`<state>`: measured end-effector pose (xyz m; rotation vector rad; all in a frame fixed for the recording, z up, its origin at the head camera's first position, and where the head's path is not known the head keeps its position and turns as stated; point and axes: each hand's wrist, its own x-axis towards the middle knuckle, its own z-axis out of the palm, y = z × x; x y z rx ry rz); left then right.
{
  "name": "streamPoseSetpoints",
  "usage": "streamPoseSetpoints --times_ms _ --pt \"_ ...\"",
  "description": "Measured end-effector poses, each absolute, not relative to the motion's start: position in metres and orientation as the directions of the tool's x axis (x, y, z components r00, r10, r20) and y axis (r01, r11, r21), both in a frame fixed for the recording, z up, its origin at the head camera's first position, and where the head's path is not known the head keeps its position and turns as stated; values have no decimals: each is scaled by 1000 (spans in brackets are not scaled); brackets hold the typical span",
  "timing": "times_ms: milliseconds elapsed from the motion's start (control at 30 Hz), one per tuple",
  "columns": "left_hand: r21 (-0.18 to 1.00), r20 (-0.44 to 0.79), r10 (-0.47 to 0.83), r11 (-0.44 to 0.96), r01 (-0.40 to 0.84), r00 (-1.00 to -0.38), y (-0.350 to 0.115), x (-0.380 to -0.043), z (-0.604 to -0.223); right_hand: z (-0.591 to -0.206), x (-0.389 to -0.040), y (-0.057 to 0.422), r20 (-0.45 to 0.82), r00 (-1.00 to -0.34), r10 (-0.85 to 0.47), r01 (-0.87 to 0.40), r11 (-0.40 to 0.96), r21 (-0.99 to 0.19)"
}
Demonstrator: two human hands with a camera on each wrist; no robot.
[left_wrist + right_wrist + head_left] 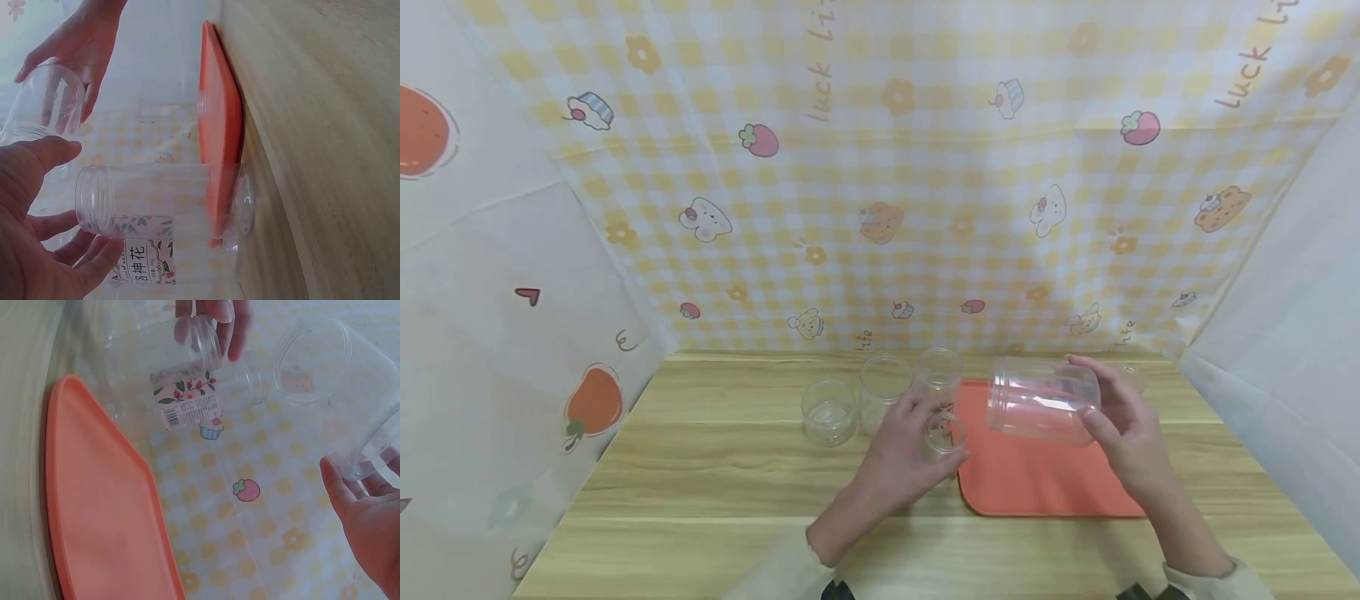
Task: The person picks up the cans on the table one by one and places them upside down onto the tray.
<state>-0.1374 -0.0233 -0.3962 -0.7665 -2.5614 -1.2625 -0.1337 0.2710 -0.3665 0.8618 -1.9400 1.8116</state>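
Note:
My right hand grips a large clear plastic jar near its base, holding it on its side above the orange tray, its threaded mouth toward the left. My left hand is around the mouth of an upright clear jar. In the left wrist view its thumb stands a little off the rim and its fingers are loosely bent beside it; whether a fingertip touches is unclear. Behind that jar shows a pink floral label, apparently on another clear jar.
Clear jars stand to the left and behind: a short wide one, a taller one and another. The orange tray lies on the wooden table. A checked cloth hangs behind.

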Motion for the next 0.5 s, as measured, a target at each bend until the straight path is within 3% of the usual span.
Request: streamPoseSetpoints --times_ms 233,500 --pt "634 416 355 546 547 -837 -21 -136 -398 -368 -129 276 565 -810 -157 -582 110 -805" --pt "562 461 364 586 584 -809 -20 -137 -399 -368 -128 280 548 -823 -152 -566 143 -812"
